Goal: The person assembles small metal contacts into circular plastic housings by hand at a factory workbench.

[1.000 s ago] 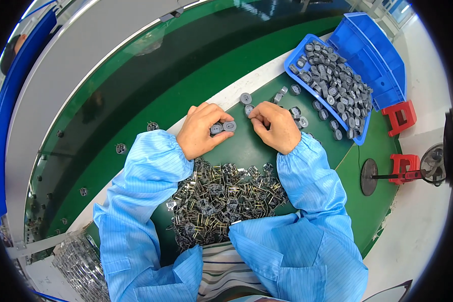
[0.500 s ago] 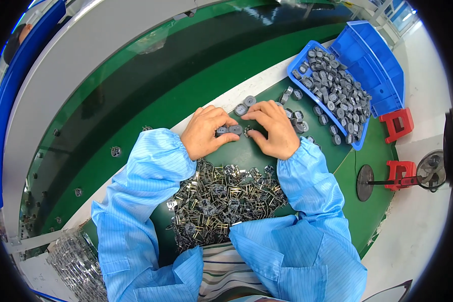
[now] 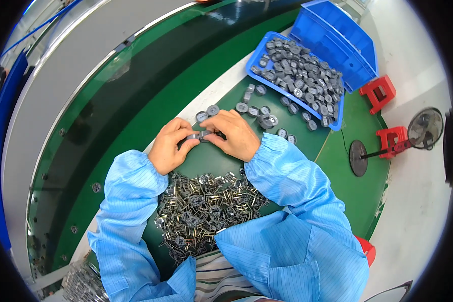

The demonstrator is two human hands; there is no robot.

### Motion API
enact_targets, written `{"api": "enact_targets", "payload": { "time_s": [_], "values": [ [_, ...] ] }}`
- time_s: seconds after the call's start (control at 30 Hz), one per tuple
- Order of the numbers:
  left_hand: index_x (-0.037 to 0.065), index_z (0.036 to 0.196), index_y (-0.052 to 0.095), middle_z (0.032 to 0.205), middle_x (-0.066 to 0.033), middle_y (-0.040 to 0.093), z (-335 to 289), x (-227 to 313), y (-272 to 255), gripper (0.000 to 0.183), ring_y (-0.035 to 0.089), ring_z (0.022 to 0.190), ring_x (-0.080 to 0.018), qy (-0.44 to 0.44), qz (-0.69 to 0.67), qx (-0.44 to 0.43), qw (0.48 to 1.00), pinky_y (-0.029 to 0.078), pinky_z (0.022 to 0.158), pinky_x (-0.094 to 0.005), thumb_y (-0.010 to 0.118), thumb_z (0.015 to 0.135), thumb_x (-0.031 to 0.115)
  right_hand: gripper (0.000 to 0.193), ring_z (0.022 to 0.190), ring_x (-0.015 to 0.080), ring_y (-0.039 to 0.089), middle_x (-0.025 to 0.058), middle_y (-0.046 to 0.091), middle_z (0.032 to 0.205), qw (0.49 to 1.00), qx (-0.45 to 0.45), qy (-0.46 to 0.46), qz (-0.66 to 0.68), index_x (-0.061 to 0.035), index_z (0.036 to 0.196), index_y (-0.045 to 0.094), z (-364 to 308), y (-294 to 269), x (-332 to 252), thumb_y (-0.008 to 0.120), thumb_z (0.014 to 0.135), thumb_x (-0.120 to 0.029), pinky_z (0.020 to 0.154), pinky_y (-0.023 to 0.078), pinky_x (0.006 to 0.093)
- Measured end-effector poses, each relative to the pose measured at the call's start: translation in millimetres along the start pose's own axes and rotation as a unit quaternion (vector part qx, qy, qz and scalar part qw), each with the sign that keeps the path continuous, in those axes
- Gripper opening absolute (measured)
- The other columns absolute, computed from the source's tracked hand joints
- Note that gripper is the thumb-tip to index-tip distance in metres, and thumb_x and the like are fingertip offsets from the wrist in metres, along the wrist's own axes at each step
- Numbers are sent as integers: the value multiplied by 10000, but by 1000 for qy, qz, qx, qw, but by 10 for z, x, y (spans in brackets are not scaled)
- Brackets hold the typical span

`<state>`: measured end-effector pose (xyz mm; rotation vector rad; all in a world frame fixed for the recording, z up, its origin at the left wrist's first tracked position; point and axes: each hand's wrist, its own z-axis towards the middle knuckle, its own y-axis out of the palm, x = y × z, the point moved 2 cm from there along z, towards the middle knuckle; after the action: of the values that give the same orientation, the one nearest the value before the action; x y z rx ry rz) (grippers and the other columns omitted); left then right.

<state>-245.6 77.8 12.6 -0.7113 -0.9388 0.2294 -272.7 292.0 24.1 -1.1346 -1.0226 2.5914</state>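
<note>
My left hand (image 3: pixel 169 146) and my right hand (image 3: pixel 233 133) meet over the green bench top (image 3: pixel 337 156), fingertips pinched together on a small grey round part (image 3: pixel 199 136). Both arms wear light blue sleeves. Close to my body lies a heap of small metal pin pieces (image 3: pixel 206 211), between my forearms. Loose grey round parts (image 3: pixel 259 113) are scattered on the bench just beyond my right hand. A shallow blue tray (image 3: pixel 260 54) full of the same grey parts sits farther off to the right.
A dark green conveyor belt (image 3: pixel 136 110) curves past beyond my hands, with a grey band outside it. A second blue bin (image 3: pixel 337 38) stands behind the tray. On the floor at right are two red stools (image 3: pixel 378 91) and a standing fan (image 3: pixel 424 128).
Both hands have come closer together, pinching the grey part between them. The view has shifted, so the hands and the tray now sit lower in the picture.
</note>
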Motion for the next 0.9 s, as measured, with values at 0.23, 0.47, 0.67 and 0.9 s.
{"api": "enact_targets", "payload": {
  "time_s": [0.23, 0.47, 0.67, 0.9],
  "values": [
    [2, 1096, 745, 1045, -98, 639, 28, 260, 23, 399, 614, 876, -256, 53, 121, 43, 990, 529, 747, -385, 888, 735, 96, 138, 847, 270, 591, 65, 637, 867, 1000, 22, -13, -14, -47, 914, 731, -14, 17, 141, 820, 813, -74, 744, 469, 405],
    [35, 1188, 694, 1126, -125, 643, 72, 217, -8, 526, 615, 1016, -309, -22, 33, 54, 998, 515, 871, -386, 914, 738, 196, 142, 805, 189, 605, 69, 658, 904, 992, -53, 85, 71, -31, 1018, 747, 34, -313, 221, 766, 887, -84, 696, 478, 323],
    [40, 1225, 699, 1094, -108, 627, -4, 68, 59, 519, 586, 1041, -300, 17, 59, 6, 998, 486, 915, -406, 889, 773, 211, 173, 795, 214, 645, 93, 668, 930, 973, -158, 150, 75, -31, 939, 734, 22, -325, 148, 844, 816, -85, 720, 532, 348],
    [30, 1128, 743, 1042, -89, 625, 40, 136, 60, 397, 582, 984, -284, 20, 42, 44, 998, 487, 866, -398, 876, 775, 155, 106, 818, 223, 646, 80, 666, 864, 988, -66, 113, 78, -32, 889, 718, 53, -188, 59, 810, 838, -40, 705, 526, 352]
  ]
}}
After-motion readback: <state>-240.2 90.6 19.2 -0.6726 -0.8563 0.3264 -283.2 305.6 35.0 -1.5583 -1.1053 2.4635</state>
